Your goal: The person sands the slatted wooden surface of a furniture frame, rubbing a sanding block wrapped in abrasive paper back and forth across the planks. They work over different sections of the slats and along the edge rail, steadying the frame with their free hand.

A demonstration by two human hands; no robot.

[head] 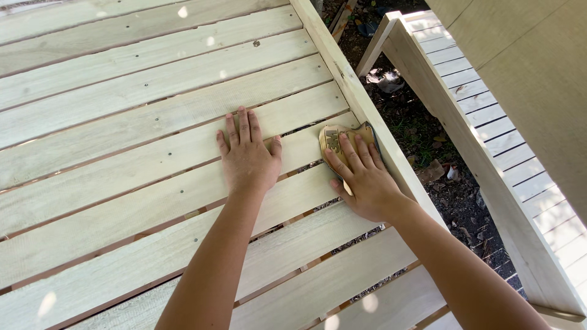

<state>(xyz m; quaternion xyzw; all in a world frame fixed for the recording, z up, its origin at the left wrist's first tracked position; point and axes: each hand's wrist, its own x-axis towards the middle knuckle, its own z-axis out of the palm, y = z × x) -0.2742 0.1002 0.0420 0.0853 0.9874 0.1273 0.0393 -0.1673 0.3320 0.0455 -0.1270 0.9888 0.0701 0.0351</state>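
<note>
While both my forearms reach in from six o'clock, my left hand (247, 160) lies flat and open on a pale slat (153, 156), fingers together and pointing to twelve, thumb spread toward three. At three o'clock of it, just apart, my right hand (362, 178) presses a folded sheet of tan sandpaper (333, 138) against the next slat, fingers stretched over the paper, thumb tucked under at six; the hand is spread, holding the sheet down rather than clenched round it. Sandpaper sits at the slat's end, touching the frame rail (342, 73) that runs from twelve o'clock down toward five. Slats (122, 67) cross the view from nine to three, narrow gaps between them, small nail heads showing, spots of sunlight on the wood. Beyond the rail, at two o'clock, dark ground (422, 131) carries dry leaves and scraps. Farther right stands a second slatted frame (483, 116), and a plain board (538, 67) fills the one o'clock corner.
</note>
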